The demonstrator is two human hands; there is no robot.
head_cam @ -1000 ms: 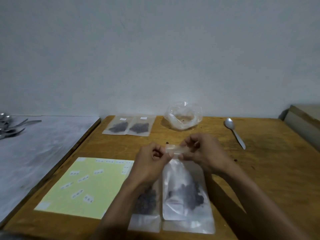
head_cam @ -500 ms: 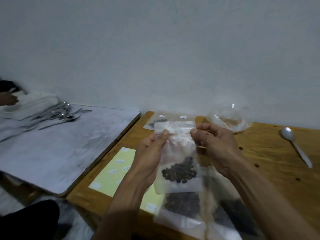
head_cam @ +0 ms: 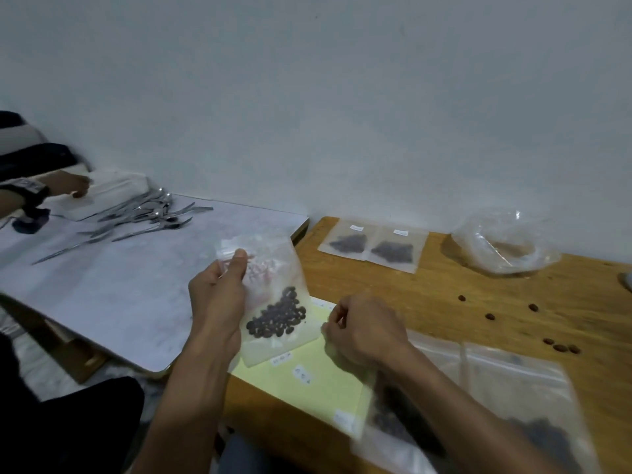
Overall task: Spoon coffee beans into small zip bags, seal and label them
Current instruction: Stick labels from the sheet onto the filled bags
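One zip bag [head_cam: 273,295] pinched up in my left hand [head_cam: 219,302] | right hand [head_cam: 362,330] curled, fingertips hidden, grip unclear, over label sheet [head_cam: 318,381] | peel one sticker, press flat near zip

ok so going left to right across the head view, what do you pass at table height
pile of cutlery → held zip bag of beans in the left hand → right hand → two labelled bags by the wall → crumpled clear bag → loose beans

Bare counter [head_cam: 513,295] lay open between the two flat bean bags [head_cam: 372,248] and the near bags [head_cam: 513,398]. Only scattered beans [head_cam: 561,347] dotted it. The crumpled clear bag [head_cam: 506,244] blocked the far edge.
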